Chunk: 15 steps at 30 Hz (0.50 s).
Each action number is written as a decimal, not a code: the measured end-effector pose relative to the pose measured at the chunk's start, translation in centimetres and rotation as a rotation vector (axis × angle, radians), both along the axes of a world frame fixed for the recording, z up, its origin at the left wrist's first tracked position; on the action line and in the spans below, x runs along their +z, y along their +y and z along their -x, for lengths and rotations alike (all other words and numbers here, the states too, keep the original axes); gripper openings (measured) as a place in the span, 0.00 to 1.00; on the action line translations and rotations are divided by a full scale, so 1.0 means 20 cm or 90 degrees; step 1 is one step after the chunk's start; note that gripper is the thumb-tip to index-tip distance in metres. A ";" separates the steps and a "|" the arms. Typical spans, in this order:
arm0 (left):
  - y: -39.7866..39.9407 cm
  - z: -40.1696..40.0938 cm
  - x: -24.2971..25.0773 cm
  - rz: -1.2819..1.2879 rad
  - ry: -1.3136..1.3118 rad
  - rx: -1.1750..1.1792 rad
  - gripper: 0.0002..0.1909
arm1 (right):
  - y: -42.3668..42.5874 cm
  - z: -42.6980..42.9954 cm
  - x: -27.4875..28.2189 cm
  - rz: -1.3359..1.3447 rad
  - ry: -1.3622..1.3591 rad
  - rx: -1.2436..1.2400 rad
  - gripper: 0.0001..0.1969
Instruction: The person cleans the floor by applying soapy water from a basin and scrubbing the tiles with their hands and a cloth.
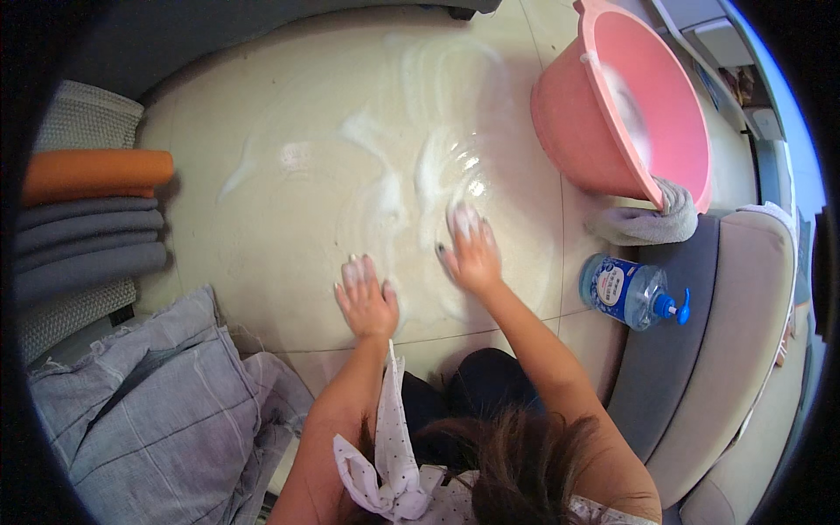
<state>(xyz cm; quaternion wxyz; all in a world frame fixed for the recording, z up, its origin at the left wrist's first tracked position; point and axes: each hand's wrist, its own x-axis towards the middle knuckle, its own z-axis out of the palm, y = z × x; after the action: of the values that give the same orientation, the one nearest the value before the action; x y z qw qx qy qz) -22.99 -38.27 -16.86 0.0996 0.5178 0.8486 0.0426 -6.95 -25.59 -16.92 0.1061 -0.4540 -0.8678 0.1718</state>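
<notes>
My left hand [367,302] lies palm down on the cream tiled floor [295,223], with its fingers a little apart. Further forward, my right hand [474,256] is also palm down on the tiles, its fingers spread and slightly blurred. Foam clings to the fingers of both hands. White suds [387,190] streak the wet floor ahead of them in curved swirls. To the right stands a clear pump bottle [620,289] of blue liquid with a blue pump head and a printed label. Neither hand holds anything.
A pink plastic basin [561,118] with foam inside stands at the upper right, a grey cloth [676,213] over its rim. Sofa cushions [722,315] border the right. Folded grey fabric [164,394], an orange roll [98,172] and dark cushions [92,236] line the left.
</notes>
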 end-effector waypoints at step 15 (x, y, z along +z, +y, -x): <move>0.00 -0.02 -0.02 -0.014 -0.009 0.000 0.31 | 0.25 0.16 -0.05 0.034 -0.099 -0.304 0.29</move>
<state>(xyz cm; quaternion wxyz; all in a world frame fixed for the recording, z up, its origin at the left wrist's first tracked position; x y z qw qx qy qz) -22.54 -38.17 -17.23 0.0995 0.5187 0.8473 0.0554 -10.18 -20.66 -17.99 0.0648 -0.6603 -0.7370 0.1290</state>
